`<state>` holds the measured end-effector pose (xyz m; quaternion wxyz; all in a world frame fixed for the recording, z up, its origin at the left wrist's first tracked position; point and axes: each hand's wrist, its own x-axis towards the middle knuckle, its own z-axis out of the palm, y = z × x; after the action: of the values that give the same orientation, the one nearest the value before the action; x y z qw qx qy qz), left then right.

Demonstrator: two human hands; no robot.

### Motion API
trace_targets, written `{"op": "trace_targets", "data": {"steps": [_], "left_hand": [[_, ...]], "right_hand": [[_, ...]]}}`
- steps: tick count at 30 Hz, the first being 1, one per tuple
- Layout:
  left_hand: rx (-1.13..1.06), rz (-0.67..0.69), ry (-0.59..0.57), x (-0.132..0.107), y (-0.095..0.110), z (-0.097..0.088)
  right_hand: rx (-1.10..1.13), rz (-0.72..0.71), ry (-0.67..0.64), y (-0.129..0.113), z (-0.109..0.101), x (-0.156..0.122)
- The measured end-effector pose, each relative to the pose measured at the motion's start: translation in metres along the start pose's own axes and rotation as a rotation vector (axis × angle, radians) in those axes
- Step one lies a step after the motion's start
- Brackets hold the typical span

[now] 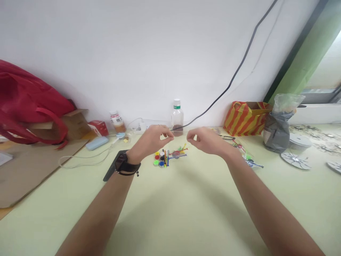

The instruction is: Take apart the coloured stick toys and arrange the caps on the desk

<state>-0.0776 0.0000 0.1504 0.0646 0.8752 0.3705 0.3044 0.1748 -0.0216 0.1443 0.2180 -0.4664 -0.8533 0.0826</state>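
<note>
My left hand (153, 139) and my right hand (207, 140) hover side by side above the pale green table (173, 199), each with thumb and fingertips pinched together. Whatever sits in the pinches is too small to make out. Just below and between them lies a small pile of coloured plastic pieces (168, 156): round discs and thin sticks in red, green, blue and yellow. A dark watch and a bracelet (125, 164) sit on my left wrist.
A clear bottle (177, 119) and a small jar (117, 122) stand at the wall. A red bag (29, 106) and cardboard lie at left. A striped bag (245, 118), a grey wrapped bundle (277, 128) and white discs (295, 160) lie at right. A phone (110, 170) rests under my left wrist.
</note>
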Motion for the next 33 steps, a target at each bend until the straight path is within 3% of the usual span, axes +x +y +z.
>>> {"op": "trace_targets", "data": {"steps": [2, 6, 9, 14, 18, 22, 25, 28, 29, 30, 33], "left_hand": [[-0.033, -0.017, 0.033, 0.0, -0.003, -0.004], [-0.084, -0.036, -0.008, 0.0, -0.005, -0.007], [-0.194, -0.06, 0.031, 0.001, -0.001, -0.009], [-0.424, -0.091, 0.119, 0.001, 0.005, -0.017], [-0.459, -0.14, 0.082, -0.001, 0.006, -0.019], [-0.573, -0.147, -0.026, 0.0, 0.013, -0.007], [-0.634, -0.179, -0.044, 0.002, 0.015, 0.007], [-0.653, -0.242, 0.028, 0.003, 0.01, 0.015], [-0.66, -0.26, 0.049, 0.003, 0.007, 0.015], [-0.663, -0.276, 0.071, 0.003, 0.004, 0.015], [-0.657, -0.313, 0.142, 0.003, -0.004, 0.012]], "right_hand": [[0.026, -0.026, 0.082, 0.0, -0.005, -0.002], [0.103, -0.095, 0.089, 0.002, -0.006, -0.003], [0.182, -0.146, 0.128, 0.001, -0.007, -0.003], [0.246, -0.224, 0.342, -0.003, -0.01, -0.001], [0.34, -0.243, 0.364, -0.01, -0.012, -0.002], [0.487, -0.259, 0.31, -0.017, -0.014, -0.004], [0.579, -0.229, 0.335, -0.012, -0.011, 0.001], [0.694, -0.063, 0.583, 0.008, -0.002, 0.007], [0.704, 0.005, 0.589, 0.016, 0.002, 0.009], [0.696, 0.054, 0.473, 0.024, 0.007, 0.01], [0.673, 0.067, -0.089, 0.044, 0.025, 0.01]]}}
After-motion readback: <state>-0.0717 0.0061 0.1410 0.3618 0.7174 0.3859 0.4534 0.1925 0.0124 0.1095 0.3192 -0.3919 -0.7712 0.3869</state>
